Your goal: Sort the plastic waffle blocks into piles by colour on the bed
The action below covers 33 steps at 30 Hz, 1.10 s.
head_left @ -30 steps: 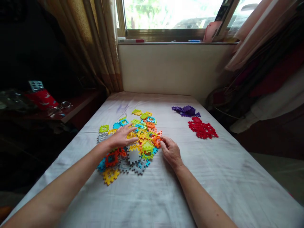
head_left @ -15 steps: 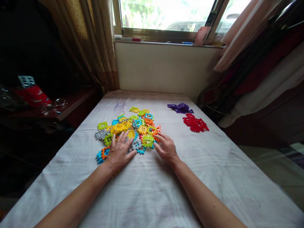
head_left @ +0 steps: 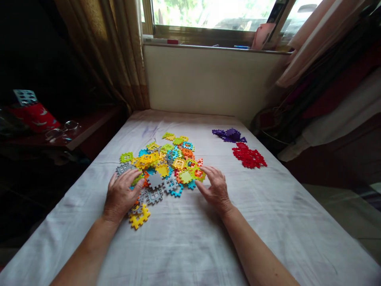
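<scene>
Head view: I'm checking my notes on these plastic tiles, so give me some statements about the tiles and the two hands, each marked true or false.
1. The left hand lies flat on the near left edge of the mixed pile. True.
2. The red tiles are mixed into that pile. False: they form their own group to its right, apart from it.
3. The purple tiles lie farther from the person than the red ones. True.
4. The right hand holds a tile up in the air. False: it rests open on tiles at the pile's right edge.
</scene>
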Each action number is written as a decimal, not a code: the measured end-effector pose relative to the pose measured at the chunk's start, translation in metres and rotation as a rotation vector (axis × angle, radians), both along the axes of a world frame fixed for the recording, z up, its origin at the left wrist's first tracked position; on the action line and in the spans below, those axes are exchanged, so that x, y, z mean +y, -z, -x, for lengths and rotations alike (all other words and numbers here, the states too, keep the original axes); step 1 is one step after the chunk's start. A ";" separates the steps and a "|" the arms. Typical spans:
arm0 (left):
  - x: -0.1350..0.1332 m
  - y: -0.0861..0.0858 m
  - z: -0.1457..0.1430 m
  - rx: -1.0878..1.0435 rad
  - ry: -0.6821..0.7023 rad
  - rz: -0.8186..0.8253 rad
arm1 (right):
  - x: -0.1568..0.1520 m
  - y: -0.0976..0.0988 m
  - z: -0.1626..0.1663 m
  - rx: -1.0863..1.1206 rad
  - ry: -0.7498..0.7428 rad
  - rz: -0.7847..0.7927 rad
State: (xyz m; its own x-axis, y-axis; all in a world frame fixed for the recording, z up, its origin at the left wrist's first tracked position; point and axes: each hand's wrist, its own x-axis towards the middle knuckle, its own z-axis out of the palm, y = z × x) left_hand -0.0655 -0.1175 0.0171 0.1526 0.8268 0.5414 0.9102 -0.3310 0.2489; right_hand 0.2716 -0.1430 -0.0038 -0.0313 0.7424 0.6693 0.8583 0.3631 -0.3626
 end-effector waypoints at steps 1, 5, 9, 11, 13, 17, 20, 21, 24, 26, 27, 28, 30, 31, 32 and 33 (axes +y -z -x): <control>0.004 0.000 0.007 -0.032 -0.030 -0.004 | 0.001 0.002 -0.009 0.016 0.072 0.018; 0.014 -0.003 0.031 -0.154 -0.105 0.021 | 0.005 0.013 -0.041 0.029 0.320 0.165; 0.019 -0.003 0.047 -0.256 -0.229 0.076 | 0.006 0.018 -0.050 -0.002 0.400 0.253; 0.021 -0.002 0.050 -0.284 -0.300 0.117 | 0.005 0.016 -0.048 -0.017 0.417 0.254; 0.022 0.000 0.052 -0.295 -0.353 0.163 | 0.003 0.012 -0.043 -0.024 0.404 0.221; 0.023 0.002 0.050 -0.306 -0.388 0.203 | 0.000 0.006 -0.020 -0.069 0.208 0.147; 0.022 0.000 0.046 -0.308 -0.383 0.234 | -0.002 0.005 -0.001 -0.125 0.079 0.160; 0.021 -0.001 0.045 -0.308 -0.383 0.250 | -0.003 0.005 0.003 -0.132 0.062 0.166; 0.021 -0.002 0.042 -0.308 -0.374 0.282 | -0.005 0.007 0.006 -0.122 0.058 0.177; 0.021 -0.002 0.041 -0.304 -0.362 0.279 | -0.005 0.007 0.003 -0.108 0.070 0.180; 0.021 -0.002 0.041 -0.302 -0.358 0.278 | -0.006 0.006 0.002 -0.097 0.077 0.175; 0.021 -0.002 0.040 -0.301 -0.357 0.281 | -0.006 0.005 0.002 -0.079 0.085 0.160; 0.022 -0.001 0.040 -0.302 -0.362 0.288 | -0.009 -0.002 0.007 -0.030 0.091 0.110; 0.022 0.000 0.040 -0.302 -0.360 0.288 | -0.011 -0.006 0.013 -0.009 0.079 0.081; 0.022 0.000 0.041 -0.301 -0.352 0.281 | -0.013 -0.010 0.021 0.001 0.050 0.056; 0.022 0.001 0.041 -0.300 -0.341 0.270 | -0.016 -0.015 0.030 -0.002 0.002 0.038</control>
State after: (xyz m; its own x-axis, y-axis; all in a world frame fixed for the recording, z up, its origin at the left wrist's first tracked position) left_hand -0.1064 -0.0954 0.0165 -0.2782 0.9186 0.2808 0.8309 0.0836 0.5501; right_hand 0.2413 -0.1590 0.0111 -0.0309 0.7671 0.6408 0.8596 0.3476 -0.3746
